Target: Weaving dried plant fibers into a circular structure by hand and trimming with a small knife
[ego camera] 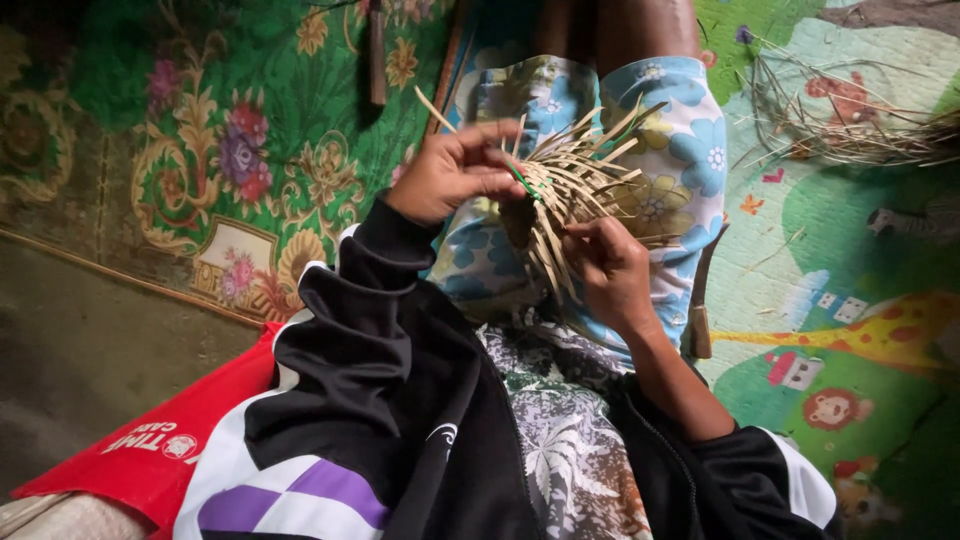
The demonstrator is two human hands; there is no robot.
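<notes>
Pale woven straw strips (575, 190) fan out between my hands over my lap. My left hand (455, 170) pinches a thin green strip (524, 181); my right hand (610, 265) grips the weave's lower edge.

Loose strip ends of the weave (575, 185) fan out far and right, crowding the lap; a strip pile (850, 125) blocks the far right mat; the green rug (230, 150) left lies open, as does the mat (830, 330) near right

A half-woven piece of pale straw strips (570, 190) rests on the lap, loose ends fanning outward.
</notes>
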